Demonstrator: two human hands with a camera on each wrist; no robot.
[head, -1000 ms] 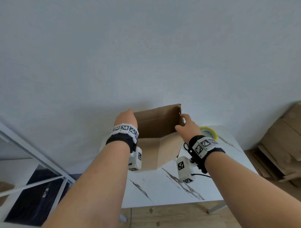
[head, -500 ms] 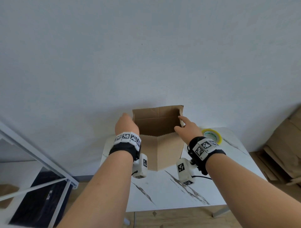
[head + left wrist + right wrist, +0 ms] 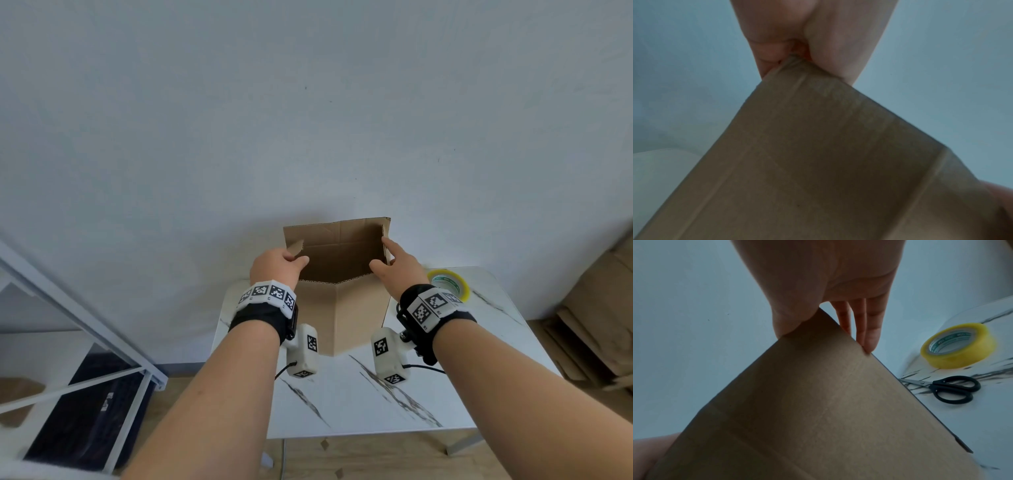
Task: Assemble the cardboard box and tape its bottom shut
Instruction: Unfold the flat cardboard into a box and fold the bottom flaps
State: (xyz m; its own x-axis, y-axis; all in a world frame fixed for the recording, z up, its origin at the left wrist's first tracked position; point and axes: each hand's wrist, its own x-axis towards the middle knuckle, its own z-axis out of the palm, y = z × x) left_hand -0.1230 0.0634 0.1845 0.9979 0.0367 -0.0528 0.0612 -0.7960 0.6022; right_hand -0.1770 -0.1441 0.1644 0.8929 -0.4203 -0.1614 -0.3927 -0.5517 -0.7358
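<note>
A brown cardboard box (image 3: 342, 308) stands as an open-ended tube at the back of the white marble table (image 3: 376, 404), one corner crease facing me. My left hand (image 3: 277, 265) pinches the box's top left flap; in the left wrist view the cardboard (image 3: 818, 162) sits between thumb and fingers (image 3: 768, 53). On the other side, my right hand (image 3: 394, 267) holds the right wall, thumb inside and fingers (image 3: 869, 331) straight along the outside of the box (image 3: 818, 410). A yellow tape roll (image 3: 448, 282) lies right of the box.
Black-handled scissors (image 3: 949, 388) lie on the table next to the tape roll (image 3: 957, 345). A white metal frame (image 3: 85, 325) stands left of the table. Flat cardboard sheets (image 3: 599, 308) lean at the far right. A plain wall is close behind the box.
The box has opened from a narrow shape into a wider tube. My left hand moved from the outer left wall to the top left flap's edge, and my right thumb went inside.
</note>
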